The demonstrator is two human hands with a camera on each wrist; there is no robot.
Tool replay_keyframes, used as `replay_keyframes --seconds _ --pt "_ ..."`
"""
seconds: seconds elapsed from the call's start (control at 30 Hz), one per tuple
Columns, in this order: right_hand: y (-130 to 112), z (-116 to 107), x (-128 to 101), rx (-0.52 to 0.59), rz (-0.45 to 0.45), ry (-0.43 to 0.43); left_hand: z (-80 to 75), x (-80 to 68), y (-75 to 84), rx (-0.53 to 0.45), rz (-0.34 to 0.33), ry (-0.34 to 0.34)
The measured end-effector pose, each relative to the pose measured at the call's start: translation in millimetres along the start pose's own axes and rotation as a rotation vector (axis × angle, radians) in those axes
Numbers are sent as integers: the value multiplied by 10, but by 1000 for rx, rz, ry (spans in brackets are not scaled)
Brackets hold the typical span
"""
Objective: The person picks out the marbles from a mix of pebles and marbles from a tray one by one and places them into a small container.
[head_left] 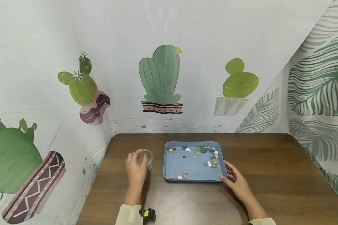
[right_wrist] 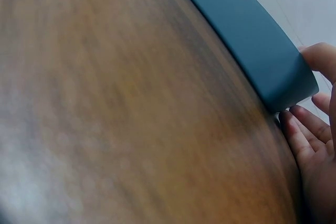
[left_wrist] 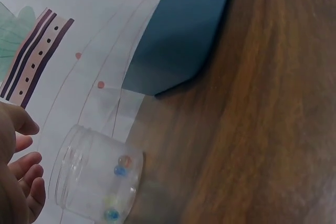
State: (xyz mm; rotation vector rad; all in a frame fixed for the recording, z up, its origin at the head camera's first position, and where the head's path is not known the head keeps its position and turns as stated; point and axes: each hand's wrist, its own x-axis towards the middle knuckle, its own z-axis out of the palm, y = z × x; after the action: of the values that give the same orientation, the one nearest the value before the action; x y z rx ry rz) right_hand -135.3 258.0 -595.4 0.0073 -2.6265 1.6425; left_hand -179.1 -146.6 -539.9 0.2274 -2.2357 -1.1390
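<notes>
A clear round jar [head_left: 149, 164] stands upright on the table, left of the blue tray; a few small coloured beads show through its wall in the left wrist view. Over the jar's mouth is my left hand [head_left: 137, 168], its fingers loosely bent and holding nothing visible. In the left wrist view these fingers [left_wrist: 32, 174] look apart from the jar's rim. My right hand [head_left: 238, 182] holds the near right corner of the blue tray [head_left: 195, 168], thumb over the rim and fingers against the outer side. Several pebbles and glass stones [head_left: 204, 149] lie in the tray.
The brown wooden table [head_left: 276, 168] extends to both sides of the tray. Behind it hangs a white cloth [head_left: 202, 37] printed with cacti and leaves. A black wrist camera [head_left: 147, 213] sits at my left cuff.
</notes>
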Motion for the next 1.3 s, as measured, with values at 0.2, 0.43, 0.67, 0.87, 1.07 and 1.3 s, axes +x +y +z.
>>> replay_keyframes --seconds 0.2,0.43,0.67,0.87,1.07,1.3 --pt "-9 -5 1 -1 8 -4 20 3 78 -25 -1 -18" --pt "-17 -16 9 -4 15 -9 67 -24 151 -66 34 -32" --pt "-23 -24 12 -8 15 -8 198 -93 192 -53 134 -31" --pt "-25 -26 14 -5 8 -6 300 -162 289 -51 133 -86" --pt "-29 -33 19 10 14 -10 407 -238 370 -62 144 -167" --pt "-38 -34 12 19 18 -11 547 -309 431 -84 175 -214"
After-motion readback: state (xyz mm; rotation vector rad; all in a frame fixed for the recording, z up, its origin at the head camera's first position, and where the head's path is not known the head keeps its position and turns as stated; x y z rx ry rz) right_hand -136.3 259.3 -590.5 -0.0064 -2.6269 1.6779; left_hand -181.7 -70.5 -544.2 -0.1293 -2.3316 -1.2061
